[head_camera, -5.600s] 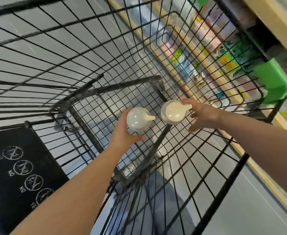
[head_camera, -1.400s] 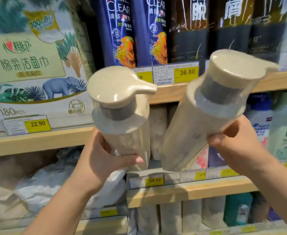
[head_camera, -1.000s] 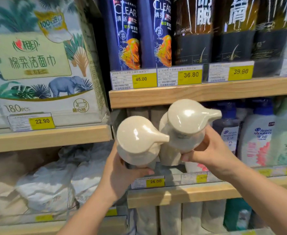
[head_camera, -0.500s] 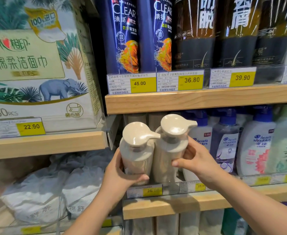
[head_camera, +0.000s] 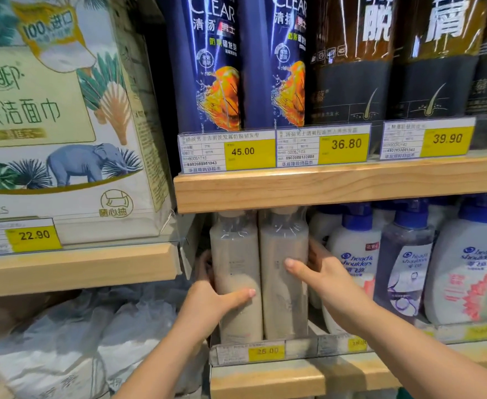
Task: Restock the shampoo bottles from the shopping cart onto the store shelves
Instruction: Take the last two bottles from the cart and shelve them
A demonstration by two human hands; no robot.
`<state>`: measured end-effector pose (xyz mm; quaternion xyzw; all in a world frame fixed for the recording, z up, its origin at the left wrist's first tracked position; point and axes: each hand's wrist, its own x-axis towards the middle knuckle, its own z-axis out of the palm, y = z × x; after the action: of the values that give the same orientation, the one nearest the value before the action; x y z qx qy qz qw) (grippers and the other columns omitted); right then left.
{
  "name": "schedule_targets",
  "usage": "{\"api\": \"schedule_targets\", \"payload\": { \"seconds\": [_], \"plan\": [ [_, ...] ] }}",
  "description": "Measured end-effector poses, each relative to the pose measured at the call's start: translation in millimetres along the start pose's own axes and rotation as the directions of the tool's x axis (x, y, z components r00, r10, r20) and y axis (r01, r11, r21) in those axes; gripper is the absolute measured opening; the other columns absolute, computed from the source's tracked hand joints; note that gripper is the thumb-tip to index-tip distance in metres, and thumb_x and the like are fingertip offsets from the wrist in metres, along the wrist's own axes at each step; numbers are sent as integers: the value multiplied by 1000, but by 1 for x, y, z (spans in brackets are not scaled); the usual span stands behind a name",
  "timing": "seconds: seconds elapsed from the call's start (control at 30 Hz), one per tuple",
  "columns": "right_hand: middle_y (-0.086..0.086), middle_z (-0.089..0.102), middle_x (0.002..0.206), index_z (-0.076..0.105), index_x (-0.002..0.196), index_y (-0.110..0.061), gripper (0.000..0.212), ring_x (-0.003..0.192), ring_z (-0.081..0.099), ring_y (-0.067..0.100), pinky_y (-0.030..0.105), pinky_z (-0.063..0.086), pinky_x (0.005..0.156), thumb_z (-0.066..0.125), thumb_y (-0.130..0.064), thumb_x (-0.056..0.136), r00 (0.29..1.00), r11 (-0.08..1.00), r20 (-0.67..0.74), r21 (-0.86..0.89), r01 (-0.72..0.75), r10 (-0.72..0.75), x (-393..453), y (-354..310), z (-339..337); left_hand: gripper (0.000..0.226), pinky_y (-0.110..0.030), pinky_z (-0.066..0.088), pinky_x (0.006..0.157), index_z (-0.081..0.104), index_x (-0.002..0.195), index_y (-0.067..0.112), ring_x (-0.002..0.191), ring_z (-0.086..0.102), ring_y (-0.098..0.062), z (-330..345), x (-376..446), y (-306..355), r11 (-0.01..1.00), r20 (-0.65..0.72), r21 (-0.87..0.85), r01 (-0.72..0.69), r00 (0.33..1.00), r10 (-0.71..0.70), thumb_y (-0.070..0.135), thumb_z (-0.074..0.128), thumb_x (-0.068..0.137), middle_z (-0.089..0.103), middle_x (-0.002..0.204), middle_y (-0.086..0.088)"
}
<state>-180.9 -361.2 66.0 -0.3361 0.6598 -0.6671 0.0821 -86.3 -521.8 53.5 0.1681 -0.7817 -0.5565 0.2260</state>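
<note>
Head view: both beige shampoo bottles (head_camera: 238, 272) stand side by side at the shelf (head_camera: 265, 378) front edge. The left hand (head_camera: 210, 303) fingers wrap one, the right hand (head_camera: 323, 272) fingers wrap the other. Push them straight back, keep them upright, then let go gently.

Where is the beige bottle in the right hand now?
Head view, centre: right beige bottle stands upright on the middle shelf, between the left beige bottle and a Head & Shoulders bottle.
</note>
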Motion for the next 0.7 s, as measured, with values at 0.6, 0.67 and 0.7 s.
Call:
{"api": "schedule_targets", "payload": {
  "seconds": [0.6, 0.67, 0.7],
  "plan": [
    [5, 39, 131, 1, 141, -15, 95, 128, 36, 19, 27, 31, 103, 69, -32, 76, 984, 819, -168, -555, -143, 58, -34, 35, 31, 60, -22, 46, 80, 42, 102, 26, 88, 52, 3, 8, -11, -48, 982, 113, -108, 155, 983, -143, 2, 79, 60, 56, 94, 14],
    [5, 39, 132, 3, 141, -14, 93, 128, 37, 20, 28, 33, 101, 68, -30, 77, 983, 820, -181, -556, -135, 39, -35, 35, 32, 62, -21, 47, 78, 43, 103, 25, 89, 54, 0, 9, -10, -50, 980, 115, -123, 154, 983, -140, -1, 78, 59, 57, 95, 13],
    [5, 41, 129, 8, 140, -12, 89, 127, 38, 20, 27, 34, 99, 68, -30, 77, 980, 820, -194, -554, -144, 41, -34, 36, 32, 63, -20, 48, 76, 44, 104, 24, 89, 54, -1, 10, -11, -50, 980, 114, -128, 151, 984, -136, -2, 78, 59, 57, 95, 12]
  ]
}}
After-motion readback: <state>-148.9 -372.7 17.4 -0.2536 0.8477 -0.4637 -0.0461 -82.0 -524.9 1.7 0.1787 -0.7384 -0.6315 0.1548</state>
